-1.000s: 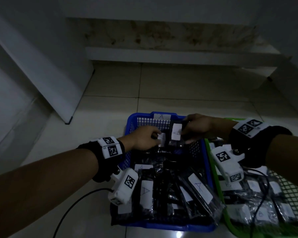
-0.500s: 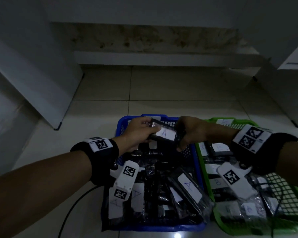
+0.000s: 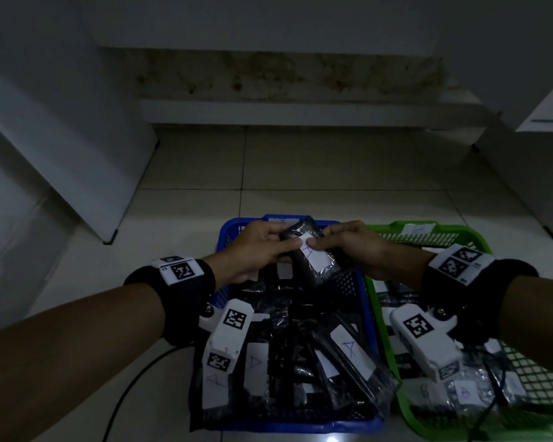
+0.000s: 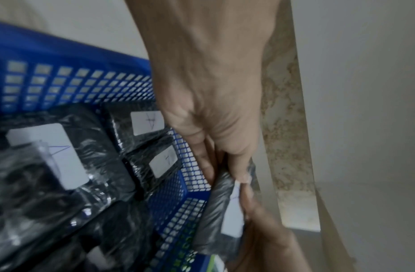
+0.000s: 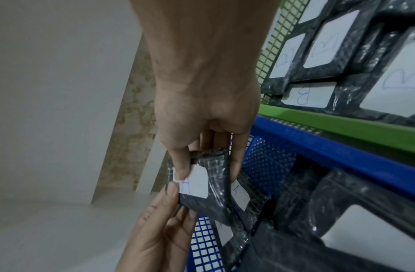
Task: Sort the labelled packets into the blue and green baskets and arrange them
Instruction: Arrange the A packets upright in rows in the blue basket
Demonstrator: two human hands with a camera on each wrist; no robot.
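Observation:
Both hands hold one black plastic-wrapped packet (image 3: 310,255) with a white label marked A above the far end of the blue basket (image 3: 366,301). My left hand (image 3: 262,247) pinches its left end, thumb on the label. My right hand (image 3: 345,242) grips its right end, thumb on top and fingers beneath. The same packet (image 5: 202,185) shows in the right wrist view, and edge-on as packet (image 4: 216,215) in the left wrist view. Several A-labelled packets fill the blue basket. The green basket (image 3: 479,237) at right holds several B-labelled packets (image 5: 304,95).
The baskets stand side by side on a pale tiled floor (image 3: 300,173). A white panel (image 3: 77,154) leans at the left and a white cabinet (image 3: 543,138) stands at the right. A stained wall base with a low step (image 3: 288,113) runs behind. A black cable (image 3: 131,387) crosses the floor near left.
The packet has been lifted from low inside the blue basket to above its far rim and turned label-up between both hands. My view has shifted, showing more of the green basket.

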